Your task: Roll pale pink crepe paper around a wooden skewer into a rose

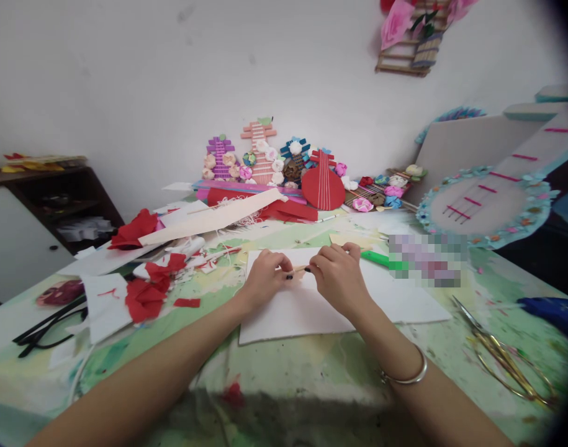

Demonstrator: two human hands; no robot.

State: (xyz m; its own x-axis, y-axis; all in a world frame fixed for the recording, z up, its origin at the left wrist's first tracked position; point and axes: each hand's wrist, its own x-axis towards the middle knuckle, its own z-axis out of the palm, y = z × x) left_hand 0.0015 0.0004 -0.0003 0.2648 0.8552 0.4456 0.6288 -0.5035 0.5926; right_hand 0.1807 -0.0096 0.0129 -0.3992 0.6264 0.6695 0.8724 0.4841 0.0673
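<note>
Over a white foam sheet (pixel 293 320), my left hand (pixel 267 276) and my right hand (pixel 337 273) face each other with fingers pinched. Between them runs a thin, pale wooden stick (pixel 298 269), one end in each hand's fingertips. Its ends are covered by the fingers, and its exact kind is too small to make out. Just right of my right hand lies a green utility knife (pixel 377 257) on the sheet. Gold-handled scissors (pixel 502 354) rest farther right, blades pointing away from me.
Red crepe paper scraps (pixel 148 292) and black-framed glasses (pixel 55 329) lie at left. Behind are a long cream strip (pixel 213 217) and small paper instruments, including a red one (pixel 323 180). A large blue-trimmed paper instrument (pixel 488 208) leans at right, near a blue tool (pixel 549 313).
</note>
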